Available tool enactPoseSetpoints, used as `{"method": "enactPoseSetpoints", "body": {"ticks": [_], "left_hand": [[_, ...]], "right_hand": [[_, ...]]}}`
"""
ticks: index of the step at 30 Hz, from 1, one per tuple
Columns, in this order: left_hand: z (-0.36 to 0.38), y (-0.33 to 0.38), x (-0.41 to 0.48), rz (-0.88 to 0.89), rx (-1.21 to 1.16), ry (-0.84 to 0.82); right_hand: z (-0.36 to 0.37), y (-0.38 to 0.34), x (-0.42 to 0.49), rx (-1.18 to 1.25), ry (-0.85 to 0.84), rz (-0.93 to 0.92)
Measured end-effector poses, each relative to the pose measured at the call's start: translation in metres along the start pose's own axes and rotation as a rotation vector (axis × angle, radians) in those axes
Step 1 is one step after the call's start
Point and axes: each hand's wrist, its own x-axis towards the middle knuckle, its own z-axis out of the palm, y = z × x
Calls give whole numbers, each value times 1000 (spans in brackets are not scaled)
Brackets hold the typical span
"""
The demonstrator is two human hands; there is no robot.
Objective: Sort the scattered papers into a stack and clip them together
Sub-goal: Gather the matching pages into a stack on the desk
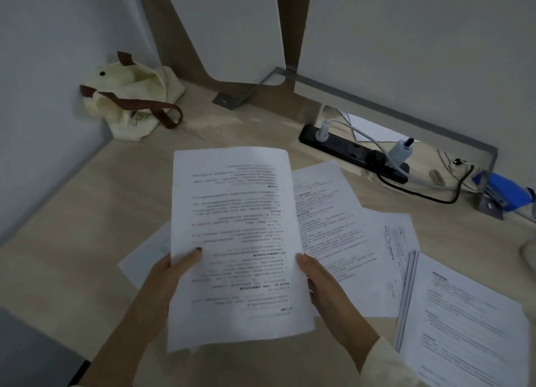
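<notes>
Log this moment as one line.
stage: gathering | left hand: holds sheet | right hand: holds sheet | loose papers: on desk | stapler: untouched

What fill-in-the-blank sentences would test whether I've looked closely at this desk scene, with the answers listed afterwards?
1. The right hand grips the right edge of the printed sheet, and the left hand grips its ____ edge.
2. The cream bag in the desk's far corner has ____ straps.
3. A white plug sits in a ____ power strip.
4. The stapler near the desk's right edge is ____ on top.

Missing words: left; brown; black; blue.
</notes>
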Motion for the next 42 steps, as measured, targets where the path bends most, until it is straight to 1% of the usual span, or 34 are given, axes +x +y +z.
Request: {"method": "enactPoseSetpoints", "body": {"ticks": [3,5,6,7,9,11,14,17,20,22,24,27,30,32,34,35,37,38,40,42], "left_hand": [[-17,-11,6,6,92,68],[-27,-16,9,8,114,93],[-31,-18,11,11,110,108],[-35,-20,12,17,99,124],[-44,-23,14,27,73,156],[-53,-26,15,24,45,189],[-63,-30,17,29,27,213],[-71,-30,18,53,58,224],[-76,-26,19,84,69,192],[-80,-24,20,76,23,200],[-83,-23,22,49,-72,210],[-81,-24,24,18,-223,208],[-65,-24,23,15,-421,184],[-47,-23,21,2,-542,134],[-26,-25,22,-46,-610,81],[-14,-26,22,-99,-648,51],[12,-29,19,-264,-703,-20],[25,-30,16,-348,-687,-59],[44,-33,9,-471,-540,-152],[56,-33,1,-552,-292,-351]], "right_hand": [[11,1,7,-55,-44,27],[19,3,15,-106,-1,33],[22,3,20,-159,54,4],[24,4,28,-270,140,-56],[27,0,48,-603,342,-193],[29,-9,66,-875,474,-241],[34,-18,86,-1072,519,-148],[34,-13,97,-1138,530,-93],[29,-11,106,-1072,504,-43],[26,-11,108,-1060,462,-12],[26,-12,105,-962,441,-72],[26,-25,86,-632,434,-185],[15,-35,55,-225,500,-250],[4,-30,34,-9,532,-228],[-4,-14,19,133,526,-163],[-7,-5,13,177,523,-122],[-11,12,6,234,527,-57],[-12,17,3,257,528,-41],[-14,24,-1,292,529,-29],[-19,27,-6,255,514,-22]]}}
